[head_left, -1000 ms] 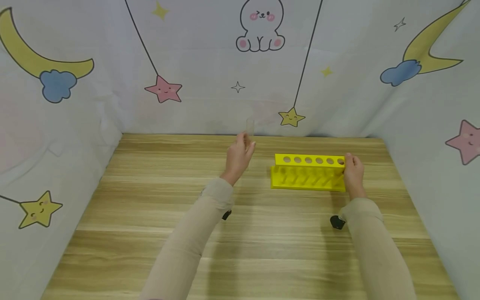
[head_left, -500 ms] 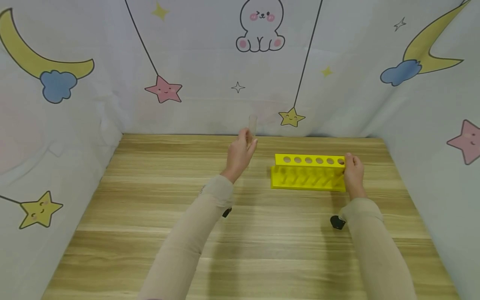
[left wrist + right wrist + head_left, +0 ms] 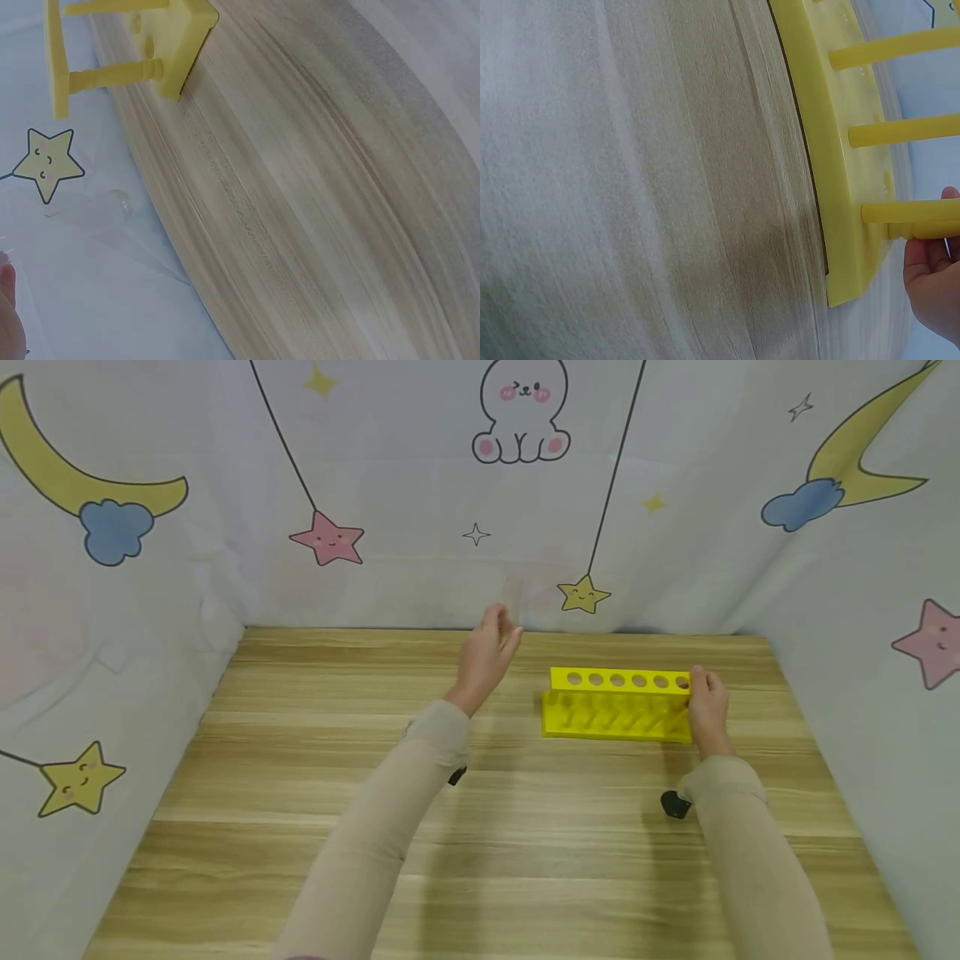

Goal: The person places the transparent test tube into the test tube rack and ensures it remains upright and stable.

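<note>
Yellow six-holed rack [image 3: 617, 706], clear tube [image 3: 513, 596]: two hands [image 3: 483, 658] [image 3: 707, 706] hold one each

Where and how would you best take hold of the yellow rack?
Probably by the right-end upright, coming from the right, where the right hand holds it. The yellow rack stands upright, lengthwise across the table; its slim end post suits a pinch, leaving most holes in the top plate uncovered.

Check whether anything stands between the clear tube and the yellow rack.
Nothing visible stands between the clear tube in the left hand and the yellow rack; the right hand grips the rack's right end, away from the tube.
</note>
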The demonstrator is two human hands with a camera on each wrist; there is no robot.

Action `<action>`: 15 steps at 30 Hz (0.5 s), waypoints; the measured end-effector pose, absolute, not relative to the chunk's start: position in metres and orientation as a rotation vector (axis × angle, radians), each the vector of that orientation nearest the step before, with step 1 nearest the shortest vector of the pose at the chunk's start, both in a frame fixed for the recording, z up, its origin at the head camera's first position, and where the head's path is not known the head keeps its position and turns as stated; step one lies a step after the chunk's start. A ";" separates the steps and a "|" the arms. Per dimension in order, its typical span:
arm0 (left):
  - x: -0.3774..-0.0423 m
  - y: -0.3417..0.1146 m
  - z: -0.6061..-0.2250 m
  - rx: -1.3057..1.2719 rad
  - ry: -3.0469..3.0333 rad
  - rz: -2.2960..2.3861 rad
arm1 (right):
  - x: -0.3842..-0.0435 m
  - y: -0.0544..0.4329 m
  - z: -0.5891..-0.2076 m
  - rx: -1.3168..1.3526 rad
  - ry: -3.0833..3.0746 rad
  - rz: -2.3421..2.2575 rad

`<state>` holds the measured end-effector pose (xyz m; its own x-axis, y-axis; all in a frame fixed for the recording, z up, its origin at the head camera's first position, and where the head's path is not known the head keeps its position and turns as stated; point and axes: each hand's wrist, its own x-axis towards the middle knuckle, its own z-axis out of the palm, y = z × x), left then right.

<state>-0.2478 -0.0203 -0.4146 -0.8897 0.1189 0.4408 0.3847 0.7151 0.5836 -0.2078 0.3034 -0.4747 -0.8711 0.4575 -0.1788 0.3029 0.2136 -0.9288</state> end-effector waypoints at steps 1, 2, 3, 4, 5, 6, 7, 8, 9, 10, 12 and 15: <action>-0.248 -0.020 -0.414 -0.393 -2.547 -0.990 | -0.208 0.303 -0.474 -0.740 -2.341 1.737; -0.249 -0.020 -0.413 -0.395 -2.545 -0.994 | -0.207 0.303 -0.474 -0.741 -2.343 1.735; -0.249 -0.020 -0.413 -0.398 -2.545 -0.996 | -0.207 0.303 -0.474 -0.741 -2.342 1.737; -0.249 -0.019 -0.412 -0.398 -2.545 -0.995 | -0.207 0.303 -0.473 -0.741 -2.344 1.737; -0.249 -0.019 -0.412 -0.399 -2.544 -0.996 | -0.207 0.303 -0.473 -0.740 -2.345 1.739; -0.249 -0.019 -0.412 -0.401 -2.541 -0.995 | -0.207 0.303 -0.473 -0.739 -2.344 1.741; -0.249 -0.019 -0.411 -0.403 -2.539 -0.996 | -0.207 0.303 -0.473 -0.739 -2.345 1.741; -0.250 -0.018 -0.411 -0.405 -2.538 -0.993 | -0.207 0.303 -0.472 -0.738 -2.346 1.745; -0.250 -0.018 -0.410 -0.404 -2.537 -0.991 | -0.207 0.303 -0.472 -0.738 -2.348 1.746; -0.250 -0.018 -0.410 -0.404 -2.533 -0.992 | -0.207 0.303 -0.472 -0.739 -2.351 1.746; -0.251 -0.017 -0.408 -0.402 -2.523 -0.994 | -0.207 0.303 -0.471 -0.742 -2.358 1.742; -0.252 -0.015 -0.405 -0.401 -2.503 -1.027 | -0.206 0.303 -0.471 -0.739 -2.370 1.733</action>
